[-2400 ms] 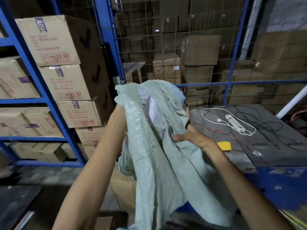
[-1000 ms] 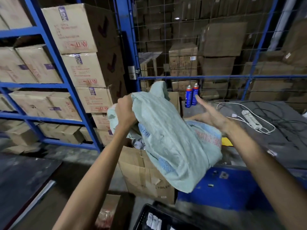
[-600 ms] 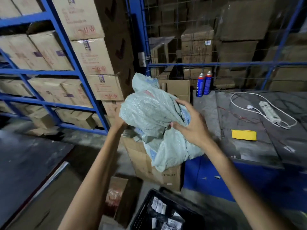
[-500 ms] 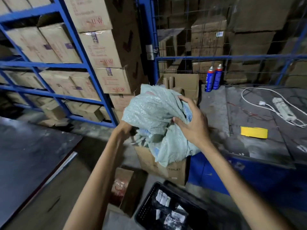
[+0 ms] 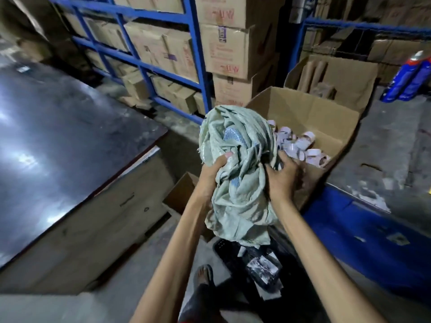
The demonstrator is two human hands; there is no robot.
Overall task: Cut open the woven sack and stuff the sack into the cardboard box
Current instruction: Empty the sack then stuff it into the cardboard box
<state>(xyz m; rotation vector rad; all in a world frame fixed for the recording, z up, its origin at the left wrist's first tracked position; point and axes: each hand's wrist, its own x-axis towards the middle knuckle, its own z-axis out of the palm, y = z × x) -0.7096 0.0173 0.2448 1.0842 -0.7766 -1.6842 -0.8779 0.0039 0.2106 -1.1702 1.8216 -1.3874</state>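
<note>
The pale green woven sack (image 5: 240, 169) is crumpled into a bundle with blue print showing in its folds. My left hand (image 5: 213, 169) grips its left side and my right hand (image 5: 281, 178) presses into its right side. The bundle hangs over the near left rim of the open cardboard box (image 5: 310, 113), which holds several white tape rolls (image 5: 300, 148). The sack's lower end droops below my hands, outside the box.
A dark-topped table (image 5: 58, 141) stands at the left. A blue workbench (image 5: 377, 229) runs along the right with two spray cans (image 5: 410, 75) on it. A black crate (image 5: 256, 259) and a small open carton (image 5: 184, 194) sit on the floor near my foot. Blue shelving with boxes (image 5: 163, 50) is behind.
The sack has gone from spread and held high to bunched and lowered toward the box. My view has dropped, and both hands now squeeze the bundle at the box's rim.
</note>
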